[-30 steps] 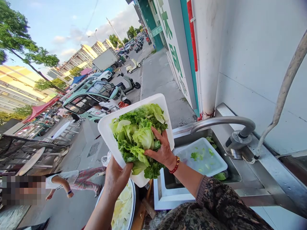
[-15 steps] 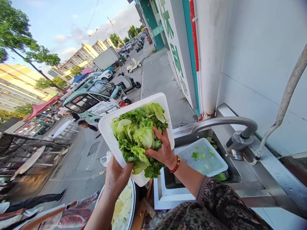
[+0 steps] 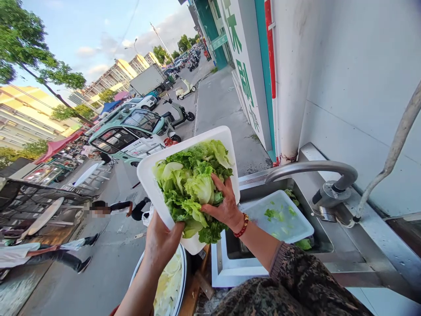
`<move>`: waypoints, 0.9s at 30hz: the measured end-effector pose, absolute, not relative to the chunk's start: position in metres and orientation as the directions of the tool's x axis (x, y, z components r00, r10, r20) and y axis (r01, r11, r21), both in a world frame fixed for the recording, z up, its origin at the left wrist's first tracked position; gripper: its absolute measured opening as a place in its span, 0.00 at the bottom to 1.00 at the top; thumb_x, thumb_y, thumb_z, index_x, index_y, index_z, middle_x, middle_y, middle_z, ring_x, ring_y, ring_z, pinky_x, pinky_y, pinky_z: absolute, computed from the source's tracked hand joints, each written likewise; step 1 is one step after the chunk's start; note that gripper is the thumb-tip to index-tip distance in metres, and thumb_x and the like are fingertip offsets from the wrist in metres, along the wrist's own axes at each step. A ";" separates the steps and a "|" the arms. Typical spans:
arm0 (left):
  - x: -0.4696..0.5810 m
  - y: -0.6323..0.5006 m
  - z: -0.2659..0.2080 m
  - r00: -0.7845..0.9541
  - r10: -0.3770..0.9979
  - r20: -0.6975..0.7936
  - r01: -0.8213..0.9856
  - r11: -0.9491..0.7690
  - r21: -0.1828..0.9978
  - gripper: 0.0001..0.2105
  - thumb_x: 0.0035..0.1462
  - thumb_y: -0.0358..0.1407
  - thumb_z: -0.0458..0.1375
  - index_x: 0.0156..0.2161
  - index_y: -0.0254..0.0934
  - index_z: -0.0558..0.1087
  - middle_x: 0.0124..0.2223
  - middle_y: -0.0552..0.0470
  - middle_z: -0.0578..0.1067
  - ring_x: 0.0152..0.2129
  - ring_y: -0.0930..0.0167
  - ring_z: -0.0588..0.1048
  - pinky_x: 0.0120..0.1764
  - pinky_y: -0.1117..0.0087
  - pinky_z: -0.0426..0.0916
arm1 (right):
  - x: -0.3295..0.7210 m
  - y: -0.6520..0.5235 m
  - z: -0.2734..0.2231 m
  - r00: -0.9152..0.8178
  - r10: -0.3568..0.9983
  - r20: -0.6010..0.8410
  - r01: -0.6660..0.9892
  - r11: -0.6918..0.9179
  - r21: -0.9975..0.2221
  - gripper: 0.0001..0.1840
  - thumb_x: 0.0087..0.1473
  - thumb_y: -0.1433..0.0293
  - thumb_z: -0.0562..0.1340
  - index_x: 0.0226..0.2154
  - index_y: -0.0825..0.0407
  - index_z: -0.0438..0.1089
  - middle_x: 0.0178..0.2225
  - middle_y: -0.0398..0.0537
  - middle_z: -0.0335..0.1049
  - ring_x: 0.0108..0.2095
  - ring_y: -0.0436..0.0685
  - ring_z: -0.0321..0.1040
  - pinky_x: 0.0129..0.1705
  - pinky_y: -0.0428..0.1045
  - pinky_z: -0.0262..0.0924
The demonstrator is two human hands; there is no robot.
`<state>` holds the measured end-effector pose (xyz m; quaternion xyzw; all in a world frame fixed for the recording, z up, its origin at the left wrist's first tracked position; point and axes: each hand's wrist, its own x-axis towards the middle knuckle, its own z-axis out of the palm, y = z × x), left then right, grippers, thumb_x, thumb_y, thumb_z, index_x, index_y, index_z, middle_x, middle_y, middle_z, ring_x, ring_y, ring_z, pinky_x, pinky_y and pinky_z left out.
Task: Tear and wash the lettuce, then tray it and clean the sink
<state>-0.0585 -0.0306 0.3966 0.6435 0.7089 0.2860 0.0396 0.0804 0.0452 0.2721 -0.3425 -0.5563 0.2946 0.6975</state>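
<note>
A white plastic tray (image 3: 148, 180), tilted, is held up in front of me with a heap of green lettuce (image 3: 199, 186) in it. My left hand (image 3: 163, 241) is closed around the tray's near left corner, thumb over the rim. My right hand (image 3: 226, 204) lies over the near right side of the heap, its thumb and fingers spread around some leaves; a few fingertips are hidden among them. Behind my right wrist, a second pale tray (image 3: 258, 219) with water and leaf scraps rests tilted in the steel sink (image 3: 226, 273).
A curved faucet (image 3: 309, 166) arches over the sink beside the wall. Below my left forearm stands a round metal basin (image 3: 182, 281) holding pale sliced vegetables. Pedestrians (image 3: 131, 210) walk on the pavement at left; a small green-and-white vehicle (image 3: 131, 136) is parked beyond.
Both hands, the tray and the lettuce hold nearly the same position. My view has shifted slightly, and the pedestrians at left have moved.
</note>
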 end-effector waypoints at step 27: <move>-0.099 -0.120 0.175 -0.342 0.632 -0.696 -0.553 0.463 0.693 0.26 0.40 0.30 0.60 0.49 0.34 0.68 0.31 0.50 0.78 0.30 0.62 0.79 0.31 0.66 0.73 | 0.076 0.004 0.205 -0.555 0.726 0.406 0.487 0.679 -0.549 0.31 0.57 0.50 0.60 0.61 0.38 0.62 0.60 0.53 0.64 0.61 0.75 0.57 0.56 0.74 0.58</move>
